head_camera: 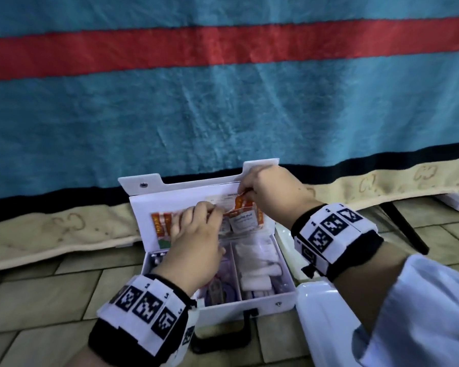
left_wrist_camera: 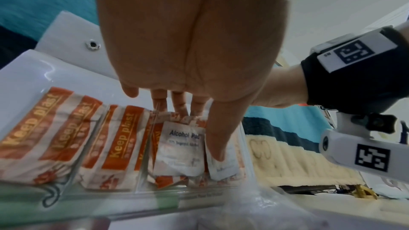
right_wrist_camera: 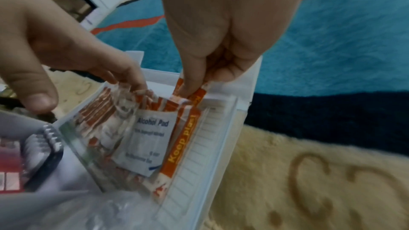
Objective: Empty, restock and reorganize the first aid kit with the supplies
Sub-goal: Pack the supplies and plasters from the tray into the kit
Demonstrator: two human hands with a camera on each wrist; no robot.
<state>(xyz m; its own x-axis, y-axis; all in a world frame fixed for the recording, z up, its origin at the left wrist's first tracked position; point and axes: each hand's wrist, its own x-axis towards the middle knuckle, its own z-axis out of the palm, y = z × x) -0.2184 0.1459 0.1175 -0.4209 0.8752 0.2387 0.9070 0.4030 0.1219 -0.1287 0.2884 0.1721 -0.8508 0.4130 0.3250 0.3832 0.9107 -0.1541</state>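
Observation:
The white first aid kit (head_camera: 284, 298) lies open on the tiled floor with its lid (head_camera: 143, 205) standing upright. A clear pocket (left_wrist_camera: 141, 177) on the lid's inside holds orange "Keep plast" plaster strips (left_wrist_camera: 119, 137) and white alcohol pads (left_wrist_camera: 181, 146). My left hand (head_camera: 210, 211) has its fingers (left_wrist_camera: 177, 100) hooked into the pocket's top, the thumb lying in front. My right hand (right_wrist_camera: 194, 83) pinches orange plaster strips (right_wrist_camera: 186, 144) at the pocket's right end, beside an alcohol pad (right_wrist_camera: 150, 139). White gauze rolls (head_camera: 255, 266) fill the base's right compartment.
A second white case (head_camera: 323, 313) lies right of the kit. The kit's black handle (head_camera: 223, 337) points toward me. A teal blanket with a red stripe (head_camera: 223, 49) hangs right behind the lid, over a beige edge (head_camera: 64, 229). A black leg (head_camera: 406, 229) slants at right.

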